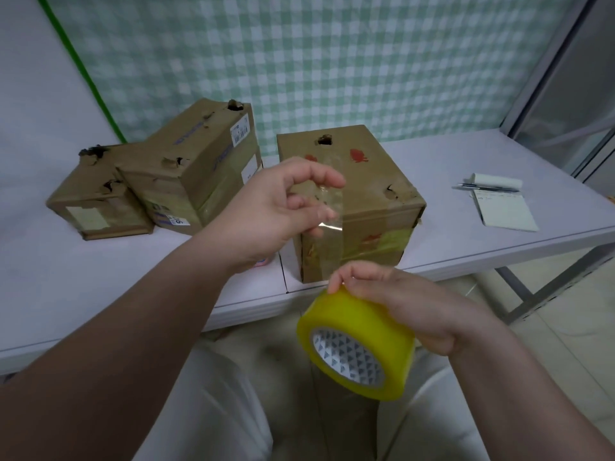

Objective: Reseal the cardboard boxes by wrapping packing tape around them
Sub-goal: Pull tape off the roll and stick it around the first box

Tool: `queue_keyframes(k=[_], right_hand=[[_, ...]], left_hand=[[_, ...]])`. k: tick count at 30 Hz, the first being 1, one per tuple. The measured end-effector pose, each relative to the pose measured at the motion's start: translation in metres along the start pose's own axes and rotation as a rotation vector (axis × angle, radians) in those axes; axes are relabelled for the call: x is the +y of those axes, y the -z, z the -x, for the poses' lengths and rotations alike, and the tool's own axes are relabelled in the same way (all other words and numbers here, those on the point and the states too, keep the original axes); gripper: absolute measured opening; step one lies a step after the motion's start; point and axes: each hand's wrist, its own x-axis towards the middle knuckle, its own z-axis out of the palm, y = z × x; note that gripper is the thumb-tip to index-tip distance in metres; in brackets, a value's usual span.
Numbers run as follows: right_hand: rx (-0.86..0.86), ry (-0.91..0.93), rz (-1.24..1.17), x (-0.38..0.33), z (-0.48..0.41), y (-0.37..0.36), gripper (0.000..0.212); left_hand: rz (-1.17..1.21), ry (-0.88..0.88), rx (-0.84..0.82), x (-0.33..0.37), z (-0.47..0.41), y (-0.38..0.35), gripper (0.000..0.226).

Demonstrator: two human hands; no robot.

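The scene is lit softly and rather dimly, with a cool cast. Faint shadows are thrown under the cardboard boxes onto the worktop. A small glare is caught on the clear tape strip at mid-frame. The forearm at lower left is rendered dark. Straight edges are bowed toward the borders, and the checked wall at the top is blurred.

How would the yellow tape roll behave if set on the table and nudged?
On its rim the tape roll, round, would likely roll across the smooth-looking table. Laid flat it should stay. Thickly wound, so probably heavy for its size.
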Motion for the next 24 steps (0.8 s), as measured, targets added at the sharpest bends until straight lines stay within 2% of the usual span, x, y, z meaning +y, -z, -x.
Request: queue_keyframes(k=[1,3,5,10,13,16,20,24], right_hand=[[0.0,-0.021,-0.07,-0.001,0.0,-0.002,0.035],[-0.032,-0.052,-0.128,0.0,-0.002,-0.003,0.067],[-0.043,-0.032,-0.08,-0.001,-0.002,-0.005,0.079],[0.036,0.17,-0.033,-0.005,-0.002,-0.017,0.026],[0.084,0.219,-0.032,-0.005,-0.004,-0.019,0.025],[0.085,0.214,-0.019,-0.005,-0.005,-0.016,0.026],[0.069,0.192,-0.07,-0.006,-0.007,-0.011,0.027],[0.072,0.175,-0.069,-0.01,-0.014,-0.009,0.027]], left_hand=[[0.012,0.005,0.003,-0.002,0.001,-0.001,0.029],[0.019,0.011,0.009,-0.004,0.002,-0.002,0.028],[0.001,0.015,0.011,-0.006,0.002,-0.001,0.028],[-0.077,0.001,0.006,-0.006,0.004,-0.001,0.027],[-0.151,-0.027,0.038,-0.004,0.001,0.004,0.026],[-0.321,-0.069,0.097,0.001,-0.007,0.013,0.022],[-0.346,-0.037,0.134,0.004,-0.02,0.021,0.017],[-0.489,-0.017,0.136,-0.004,-0.035,0.024,0.019]])
